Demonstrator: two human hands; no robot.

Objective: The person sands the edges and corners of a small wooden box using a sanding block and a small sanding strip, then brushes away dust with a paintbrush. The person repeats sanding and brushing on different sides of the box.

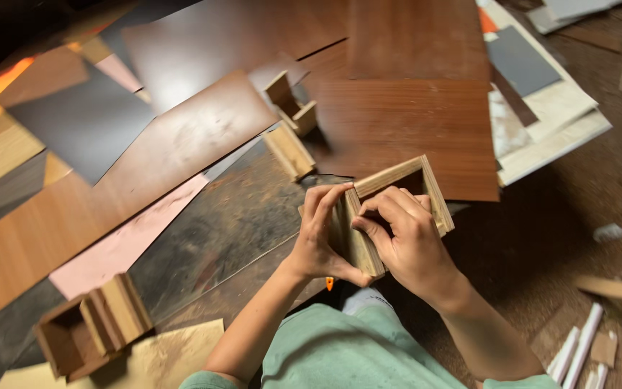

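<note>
Both hands held a small open plywood box frame [390,209] up over the laminate sheets [181,144], left hand [318,241] in a closed grip bracing its near wall, right hand [404,241] pinched on the top edge, likely steadying it; similar wooden boxes [91,328] lay well apart.

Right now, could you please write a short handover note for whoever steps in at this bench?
Left hand: grips the near side of the small plywood box frame.
Right hand: fingers pressed on the frame's near wall.
The frame is held above the dark floor sheet.
Done: the frame's four walls are joined.
Left: two similar frames lie apart on the laminate sheets.
</note>
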